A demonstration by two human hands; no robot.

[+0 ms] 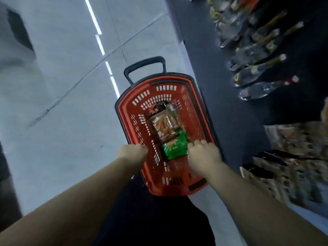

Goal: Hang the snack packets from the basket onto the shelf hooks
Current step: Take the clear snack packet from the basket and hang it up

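Observation:
A red plastic basket (179, 82) with a black pull handle (144, 65) stands on the floor below me. Inside lie a green snack packet (174, 145) and, beyond it, a clear packet of orange-brown snacks (164, 125) with a dark header. My left hand (132, 154) is at the basket's left rim, fingers curled over the edge. My right hand (204, 153) reaches into the basket at the green packet's right side, fingers curled down; whether it holds the packet is hidden. Packets hang on shelf hooks (255, 55) at the upper right.
Pale tiled floor (62, 86) spreads to the left, with a bright light reflection running across it. A dark shelf unit fills the right side, with more blurred packets (292, 157) at the lower right. My dark trousers are below the basket.

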